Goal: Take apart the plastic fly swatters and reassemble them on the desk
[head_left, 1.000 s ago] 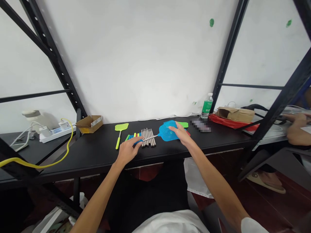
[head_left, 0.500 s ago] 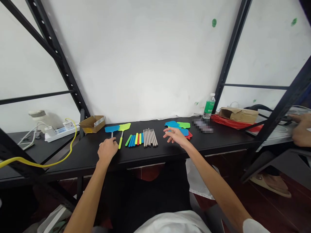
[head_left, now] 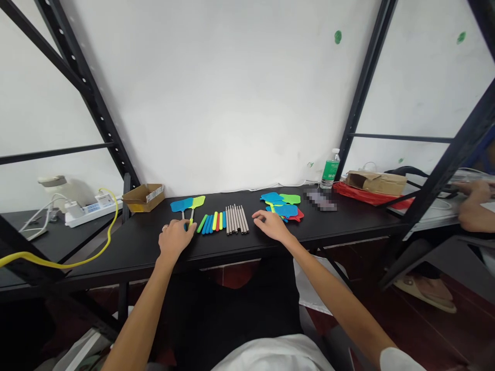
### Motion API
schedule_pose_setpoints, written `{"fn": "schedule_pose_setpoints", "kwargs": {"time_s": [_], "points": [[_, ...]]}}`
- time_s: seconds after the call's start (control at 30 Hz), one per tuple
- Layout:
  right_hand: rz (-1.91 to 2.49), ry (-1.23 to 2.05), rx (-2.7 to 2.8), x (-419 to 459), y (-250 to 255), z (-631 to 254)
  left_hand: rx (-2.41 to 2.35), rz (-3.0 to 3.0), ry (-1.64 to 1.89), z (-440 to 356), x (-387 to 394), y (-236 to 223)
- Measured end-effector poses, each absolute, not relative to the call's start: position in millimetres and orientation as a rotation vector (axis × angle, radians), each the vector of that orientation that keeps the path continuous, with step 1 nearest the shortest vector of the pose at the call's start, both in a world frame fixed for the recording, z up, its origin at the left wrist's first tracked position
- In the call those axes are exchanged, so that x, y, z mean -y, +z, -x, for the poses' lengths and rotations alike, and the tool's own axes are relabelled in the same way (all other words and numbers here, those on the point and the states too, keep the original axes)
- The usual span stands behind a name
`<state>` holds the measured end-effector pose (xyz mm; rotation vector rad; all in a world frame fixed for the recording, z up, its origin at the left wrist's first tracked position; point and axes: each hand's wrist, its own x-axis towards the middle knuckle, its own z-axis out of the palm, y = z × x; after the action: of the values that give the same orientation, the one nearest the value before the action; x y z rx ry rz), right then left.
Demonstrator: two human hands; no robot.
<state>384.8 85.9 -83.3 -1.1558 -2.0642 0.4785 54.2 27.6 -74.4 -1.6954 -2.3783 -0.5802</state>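
Observation:
My left hand is curled over the handle end of the blue fly swatter, with its thumb side against the handle of the yellow-green fly swatter. It hides much of both handles. A row of coloured handle sleeves in green, blue, yellow and red lies to its right. Beside them is a row of grey metal rods. My right hand hovers just right of the rods, fingers loosely bent, apart and holding nothing. Behind it are loose swatter heads in blue, green and red.
A small cardboard box and a power strip with a yellow cable stand left. At right are a water bottle, a cardboard package on red plastic, and another person's arm. Black shelf posts flank the table.
My left hand has shifted right, bringing the blue swatter closer to the yellow-green one and covering part of the latter's handle. My right hand has moved left toward the grey rods.

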Motion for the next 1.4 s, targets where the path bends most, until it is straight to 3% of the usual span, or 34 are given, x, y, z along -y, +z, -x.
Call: {"fn": "schedule_pose_setpoints", "kwargs": {"time_s": [0.27,0.63,1.13,1.27,1.4], "points": [[1.060,0.097,2.358,-68,-79,-383,2.377,1.723,-0.529,-51,-29,-75],[1.062,0.077,2.354,-65,-79,-382,2.077,1.853,-0.557,-73,-30,-70],[1.559,-0.005,2.179,-79,-89,-373,2.279,1.812,-0.485,-73,-27,-68],[1.508,0.223,2.059,-89,-88,-379,2.249,1.793,-0.513,-74,-26,-67],[1.227,0.777,1.788,-105,-88,-387,2.221,1.672,-0.658,-70,-24,-61]]}}
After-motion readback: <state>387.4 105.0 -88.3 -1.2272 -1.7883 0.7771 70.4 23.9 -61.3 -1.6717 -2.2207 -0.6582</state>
